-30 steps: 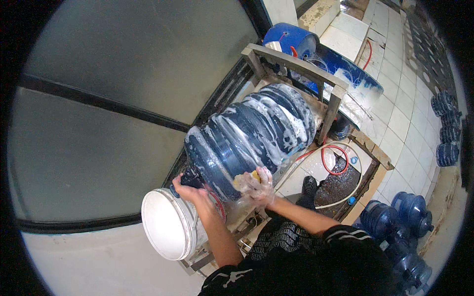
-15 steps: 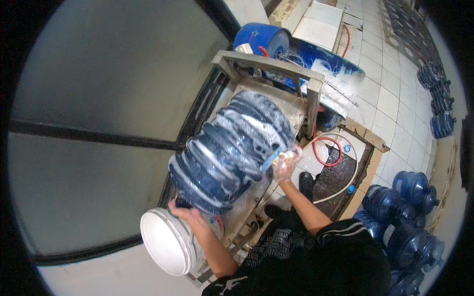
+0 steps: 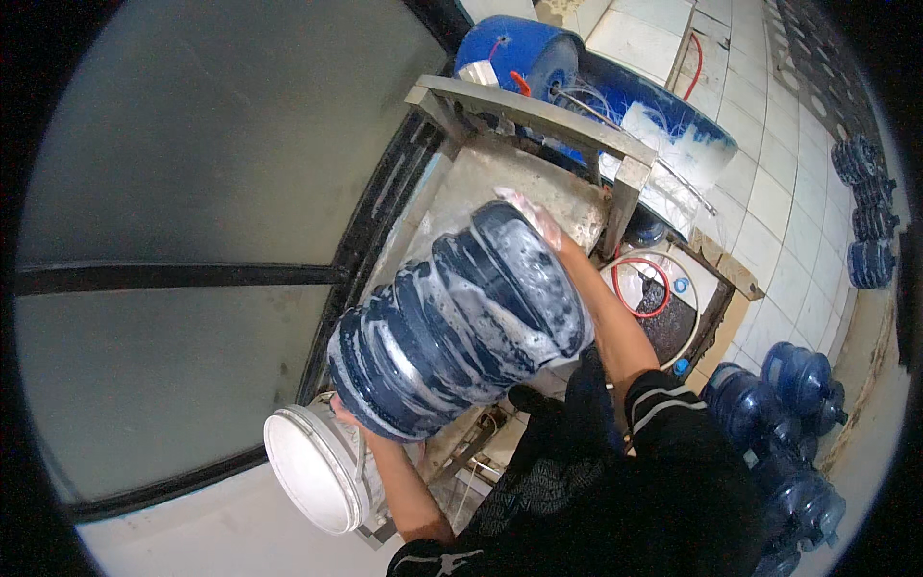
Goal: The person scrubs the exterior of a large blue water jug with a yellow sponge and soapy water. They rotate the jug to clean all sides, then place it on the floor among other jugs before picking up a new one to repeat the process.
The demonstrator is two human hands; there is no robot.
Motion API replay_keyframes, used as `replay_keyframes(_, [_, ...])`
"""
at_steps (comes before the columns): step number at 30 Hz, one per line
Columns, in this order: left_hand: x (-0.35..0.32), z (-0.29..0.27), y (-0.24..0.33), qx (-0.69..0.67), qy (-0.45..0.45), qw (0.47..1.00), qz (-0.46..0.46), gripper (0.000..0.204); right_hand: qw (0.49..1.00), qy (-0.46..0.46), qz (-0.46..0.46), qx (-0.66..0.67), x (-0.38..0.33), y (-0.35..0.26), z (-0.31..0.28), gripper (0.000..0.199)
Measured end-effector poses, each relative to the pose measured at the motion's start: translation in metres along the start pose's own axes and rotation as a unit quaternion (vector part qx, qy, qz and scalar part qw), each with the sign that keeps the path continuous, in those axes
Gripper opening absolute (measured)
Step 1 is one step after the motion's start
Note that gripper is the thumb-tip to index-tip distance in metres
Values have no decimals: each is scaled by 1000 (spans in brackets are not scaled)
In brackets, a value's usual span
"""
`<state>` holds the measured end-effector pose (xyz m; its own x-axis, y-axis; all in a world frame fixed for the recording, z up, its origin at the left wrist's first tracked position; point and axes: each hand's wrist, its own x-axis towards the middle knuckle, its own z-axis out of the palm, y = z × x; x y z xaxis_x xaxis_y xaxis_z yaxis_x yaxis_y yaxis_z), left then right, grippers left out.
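One big blue jug is caught on its side over the bench, neck end aimed at the lower-left end, base tipped toward the far end with the rail. Thick white foam is streaked right across its ribs! Down at the neck end, the jug is grasped by the left hand, most of its fingers hidden underneath. Up top, the base is met by the soapy right hand, its fingers laid along the outer edge; whether anything is gripped beneath that palm cannot be told. A white bucket is placed right by the bench's lower-left end, just beside the left hand. Along the bench's upper-left edge, the view is filled by a frosted window. Beyond the rail, a blue drum and a blue tub are parked close together. Off the bench's right edge, a red hose is looped, and well apart on the right, more jugs are bunched.
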<state>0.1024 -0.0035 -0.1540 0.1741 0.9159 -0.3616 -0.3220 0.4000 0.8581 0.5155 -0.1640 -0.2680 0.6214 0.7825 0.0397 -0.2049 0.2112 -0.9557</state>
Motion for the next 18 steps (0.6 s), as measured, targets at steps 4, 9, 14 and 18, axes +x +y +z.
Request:
replay_keyframes(4, [-9, 4, -6, -63, 19, 998, -9, 62, 981, 12, 191, 27, -98, 31, -2, 59])
replay_keyframes(9, [-2, -8, -3, -36, 13, 999, -5, 59, 1000, -12, -5, 22, -87, -70, 19, 53])
replay_keyframes(14, [2, -10, -7, -36, -4, 999, -7, 56, 997, 1, -19, -78, -7, -41, 9, 49])
replay_keyframes(18, [-5, 11, 4, -98, -39, 993, -45, 54, 982, 4, 137, 130, -65, 82, -23, 47])
